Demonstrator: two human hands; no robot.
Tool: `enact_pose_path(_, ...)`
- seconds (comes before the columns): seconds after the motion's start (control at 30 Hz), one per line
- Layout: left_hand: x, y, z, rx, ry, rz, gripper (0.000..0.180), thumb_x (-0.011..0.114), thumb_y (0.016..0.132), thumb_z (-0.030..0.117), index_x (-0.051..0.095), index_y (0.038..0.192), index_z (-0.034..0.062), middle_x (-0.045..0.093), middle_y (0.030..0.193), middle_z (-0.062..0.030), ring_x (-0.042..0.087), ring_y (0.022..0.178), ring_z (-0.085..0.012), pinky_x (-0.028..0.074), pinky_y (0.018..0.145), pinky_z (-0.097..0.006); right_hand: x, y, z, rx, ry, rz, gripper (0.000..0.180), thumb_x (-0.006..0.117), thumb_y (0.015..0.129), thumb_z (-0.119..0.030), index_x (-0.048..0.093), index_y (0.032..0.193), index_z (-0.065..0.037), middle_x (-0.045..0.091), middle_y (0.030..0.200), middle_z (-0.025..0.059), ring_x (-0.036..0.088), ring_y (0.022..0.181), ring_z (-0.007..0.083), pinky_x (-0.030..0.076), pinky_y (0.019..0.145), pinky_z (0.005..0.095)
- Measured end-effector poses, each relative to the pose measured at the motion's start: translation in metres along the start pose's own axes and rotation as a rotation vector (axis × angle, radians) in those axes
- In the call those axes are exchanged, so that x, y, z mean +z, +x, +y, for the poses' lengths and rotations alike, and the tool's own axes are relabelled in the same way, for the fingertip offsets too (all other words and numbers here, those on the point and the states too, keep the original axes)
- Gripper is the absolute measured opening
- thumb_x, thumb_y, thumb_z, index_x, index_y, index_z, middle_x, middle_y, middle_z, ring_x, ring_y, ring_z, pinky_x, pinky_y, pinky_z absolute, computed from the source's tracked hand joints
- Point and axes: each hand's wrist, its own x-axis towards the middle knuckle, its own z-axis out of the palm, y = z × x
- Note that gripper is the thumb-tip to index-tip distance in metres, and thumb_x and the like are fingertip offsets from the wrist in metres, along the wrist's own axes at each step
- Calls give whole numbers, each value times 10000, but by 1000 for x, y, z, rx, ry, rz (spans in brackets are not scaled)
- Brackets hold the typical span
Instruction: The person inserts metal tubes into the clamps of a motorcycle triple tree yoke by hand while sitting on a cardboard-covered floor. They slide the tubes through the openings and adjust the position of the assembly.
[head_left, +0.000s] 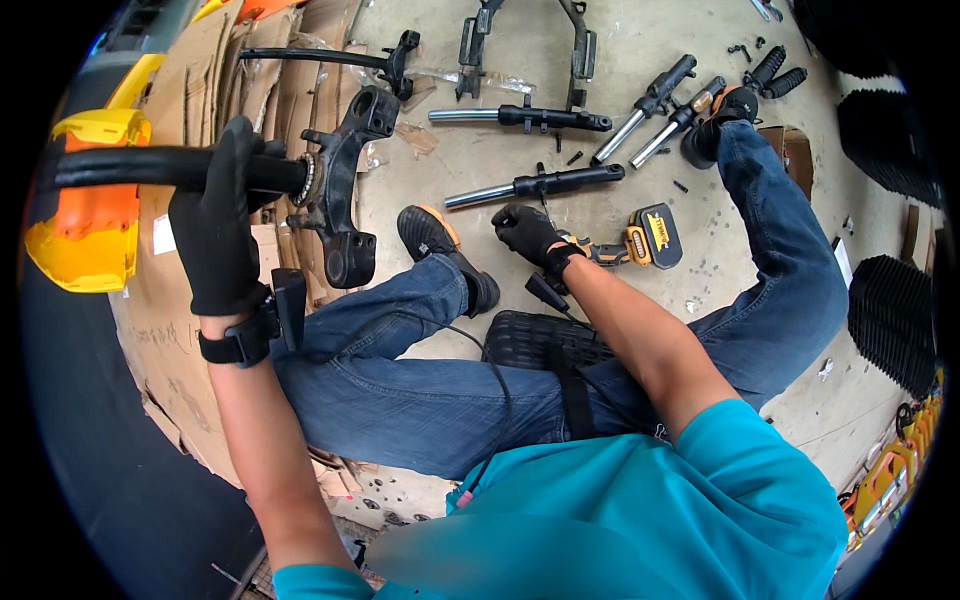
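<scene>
My gloved left hand (221,215) is wrapped round the black tube of a fork steering stem (120,168), held up at the left. At the tube's base sits a bearing ring, and the black triple clamp (350,190) spreads beyond it. Over the floor by my shoe, my gloved right hand (525,232) is closed; what it may hold is hidden. Just right of that wrist lies a yellow and black cordless power tool (640,242). Two fork legs, an upper (525,118) and a lower (540,184), lie ahead of the right hand.
Flattened cardboard (190,90) covers the floor at left, with another steering stem (330,58) on it. Yellow and orange plastic panels (95,210) stand beyond. Two shock absorbers (645,108) and a black frame (582,50) lie ahead. Black ridged parts (890,320) line the right.
</scene>
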Motion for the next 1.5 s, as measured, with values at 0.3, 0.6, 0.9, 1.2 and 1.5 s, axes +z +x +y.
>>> enact_pose_path(0.3,-8,6,-23,96,32,106,347,569,990,272,659,1122,-36,702,982,-148,703,891,-211,575,723,-295,21,31,6,-75,-238,87,245,644,831,-209,696,1028,-71,707,914,171,683,879,314,528,802,400)
enact_pose_path(0.6,-27,17,-40,59,-36,120,323,494,1029,209,595,1233,-20,644,1080,-174,688,980,-288,616,809,-387,8,30,-12,-126,-461,7,344,611,865,-262,626,1164,-90,678,1062,188,634,1034,334,493,894,447)
enact_pose_path(0.9,-35,18,-43,301,183,88,301,451,1041,166,591,1281,50,673,1063,-149,694,935,-233,610,767,-343,-33,59,-31,-340,-1125,73,352,763,688,-337,673,978,-159,629,985,84,581,972,300,443,839,450)
enact_pose_path(1.2,-30,20,-35,78,-124,240,343,498,1028,268,596,1238,15,651,1055,-150,693,944,-248,613,734,-345,-20,84,-24,-274,-1202,32,164,587,850,-169,665,993,-182,609,1002,122,602,979,318,463,815,459)
enact_pose_path(1.5,-38,13,-42,238,-9,164,353,426,1054,235,529,1338,53,641,1118,-153,684,959,-243,605,775,-342,-95,38,-94,-530,-652,-180,189,616,782,-84,545,954,-53,592,958,175,583,885,411,470,771,477)
